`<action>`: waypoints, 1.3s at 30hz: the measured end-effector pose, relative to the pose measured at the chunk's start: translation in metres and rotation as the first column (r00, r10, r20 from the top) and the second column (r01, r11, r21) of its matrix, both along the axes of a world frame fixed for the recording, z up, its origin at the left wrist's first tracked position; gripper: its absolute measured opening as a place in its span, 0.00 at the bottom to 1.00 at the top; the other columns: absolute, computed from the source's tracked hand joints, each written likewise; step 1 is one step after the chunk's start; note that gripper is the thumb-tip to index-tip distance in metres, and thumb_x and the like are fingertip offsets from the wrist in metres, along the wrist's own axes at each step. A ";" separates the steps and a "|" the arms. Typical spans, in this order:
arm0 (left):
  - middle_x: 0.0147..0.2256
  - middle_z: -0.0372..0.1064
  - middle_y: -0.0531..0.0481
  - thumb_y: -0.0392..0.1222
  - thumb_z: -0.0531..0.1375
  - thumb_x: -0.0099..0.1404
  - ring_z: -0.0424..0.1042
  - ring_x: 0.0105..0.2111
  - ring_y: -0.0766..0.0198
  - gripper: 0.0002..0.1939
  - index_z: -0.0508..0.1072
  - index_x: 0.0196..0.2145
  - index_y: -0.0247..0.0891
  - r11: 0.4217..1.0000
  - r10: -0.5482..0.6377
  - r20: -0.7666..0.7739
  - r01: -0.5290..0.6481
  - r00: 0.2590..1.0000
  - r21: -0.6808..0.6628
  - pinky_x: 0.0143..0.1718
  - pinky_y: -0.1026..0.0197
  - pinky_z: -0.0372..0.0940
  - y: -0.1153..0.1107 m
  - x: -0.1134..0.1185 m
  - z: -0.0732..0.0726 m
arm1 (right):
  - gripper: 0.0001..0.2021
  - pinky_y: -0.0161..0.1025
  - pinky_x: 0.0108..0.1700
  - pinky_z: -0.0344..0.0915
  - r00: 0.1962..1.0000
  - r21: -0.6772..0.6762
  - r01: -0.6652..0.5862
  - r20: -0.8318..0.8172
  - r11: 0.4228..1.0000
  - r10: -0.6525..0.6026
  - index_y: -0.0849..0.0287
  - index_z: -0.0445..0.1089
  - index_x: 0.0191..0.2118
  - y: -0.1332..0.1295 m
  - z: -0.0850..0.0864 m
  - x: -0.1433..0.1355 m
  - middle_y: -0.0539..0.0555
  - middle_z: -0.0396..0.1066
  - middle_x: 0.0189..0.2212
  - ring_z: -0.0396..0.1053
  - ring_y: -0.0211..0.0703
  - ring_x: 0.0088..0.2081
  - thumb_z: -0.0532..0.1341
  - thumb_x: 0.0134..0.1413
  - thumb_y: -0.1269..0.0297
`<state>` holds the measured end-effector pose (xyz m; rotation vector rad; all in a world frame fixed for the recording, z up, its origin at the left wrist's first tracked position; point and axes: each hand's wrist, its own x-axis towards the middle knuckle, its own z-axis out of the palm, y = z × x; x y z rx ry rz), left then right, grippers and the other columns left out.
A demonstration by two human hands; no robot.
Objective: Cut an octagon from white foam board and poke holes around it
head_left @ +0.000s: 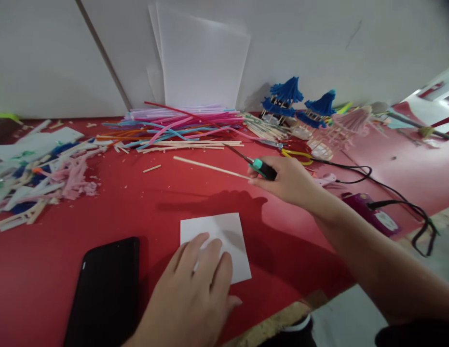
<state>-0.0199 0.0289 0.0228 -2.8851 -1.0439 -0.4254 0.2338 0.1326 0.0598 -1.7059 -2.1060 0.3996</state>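
Observation:
My right hand (292, 180) is raised over the red tabletop with its fingers closed. It grips a slim tool with a teal-and-black handle (265, 168) and a narrow dark blade pointing up and left; the exact kind is unclear. Between the same fingertips is one end of a thin pale wooden stick (211, 167), reaching out to the left. Near the front edge, my left hand (195, 284) lies with fingers stretched out over a small square of white paper (231, 231) and covers its lower left part.
A black phone (104, 289) lies left of the paper. Scraps (72, 173) are heaped at the far left. Coloured pipe cleaners (195, 120) line the wall, beside small blue-roofed models (284, 94). Yellow-handled scissors (300, 155), a purple power box (372, 214) and black cables lie right.

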 end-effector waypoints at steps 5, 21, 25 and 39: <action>0.58 0.66 0.46 0.58 0.71 0.47 0.62 0.59 0.42 0.32 0.73 0.49 0.49 0.987 -0.121 -0.052 0.114 0.991 -0.111 0.54 0.43 0.63 0.036 -0.024 0.017 | 0.09 0.35 0.28 0.52 0.991 0.050 0.011 0.132 0.999 -0.018 0.60 0.67 0.25 0.001 -0.007 0.002 0.52 0.70 0.23 0.66 0.41 0.26 0.62 0.52 0.62; 0.48 0.72 0.40 0.49 0.63 0.62 0.71 0.39 0.51 0.25 0.72 0.55 0.37 0.985 0.160 -0.250 -0.137 0.955 0.104 0.34 0.53 0.70 -0.006 -0.001 -0.001 | 0.09 0.35 0.40 0.65 0.916 -0.112 -0.401 -0.062 0.909 0.396 0.60 0.73 0.39 -0.044 -0.023 0.014 0.54 0.74 0.34 0.72 0.40 0.37 0.57 0.56 0.76; 0.52 0.70 0.43 0.48 0.59 0.67 0.68 0.44 0.51 0.23 0.70 0.57 0.37 0.982 0.155 -0.261 -0.120 0.953 0.144 0.39 0.54 0.70 -0.017 -0.003 -0.012 | 0.14 0.36 0.39 0.65 0.858 -0.032 -0.514 -0.022 0.857 0.513 0.59 0.73 0.39 -0.052 -0.034 0.019 0.54 0.75 0.34 0.72 0.41 0.36 0.54 0.53 0.80; 0.54 0.67 0.35 0.55 0.45 0.72 0.68 0.44 0.47 0.29 0.67 0.57 0.29 0.955 0.098 -0.206 -0.034 0.974 0.295 0.35 0.51 0.67 -0.023 -0.014 -0.026 | 0.21 0.50 0.44 0.68 0.878 0.161 -0.243 0.455 0.957 0.146 0.68 0.67 0.54 -0.034 -0.062 0.030 0.62 0.72 0.39 0.71 0.55 0.40 0.55 0.65 0.55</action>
